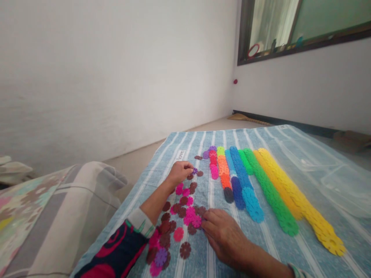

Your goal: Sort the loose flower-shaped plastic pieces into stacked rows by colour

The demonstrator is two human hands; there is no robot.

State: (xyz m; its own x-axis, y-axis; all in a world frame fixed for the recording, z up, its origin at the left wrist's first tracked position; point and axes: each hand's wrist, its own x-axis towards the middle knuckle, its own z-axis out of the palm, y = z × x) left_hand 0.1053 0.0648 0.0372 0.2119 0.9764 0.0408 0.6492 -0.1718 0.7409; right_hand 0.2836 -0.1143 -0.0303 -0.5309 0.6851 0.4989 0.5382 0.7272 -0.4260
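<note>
My left hand reaches over the far end of a loose scatter of flower-shaped plastic discs. Its thumb and fingers pinch a small purple flower-shaped disc. Closer to me, my right hand is closed at the right side of the scatter, mostly hiding a purplish disc whose edge shows at the fingertips. Beside those fingertips lies a bright pink disc. Brown discs and pink ones are mixed in the scatter, some overlapping. Another purple disc rests on top of them near my left forearm.
Overlapping rows of discs lie to the right: a yellow row, a green row, a blue row and an orange row. A clear plastic bag lies at the right on the striped cloth. A cloth-covered surface stands left.
</note>
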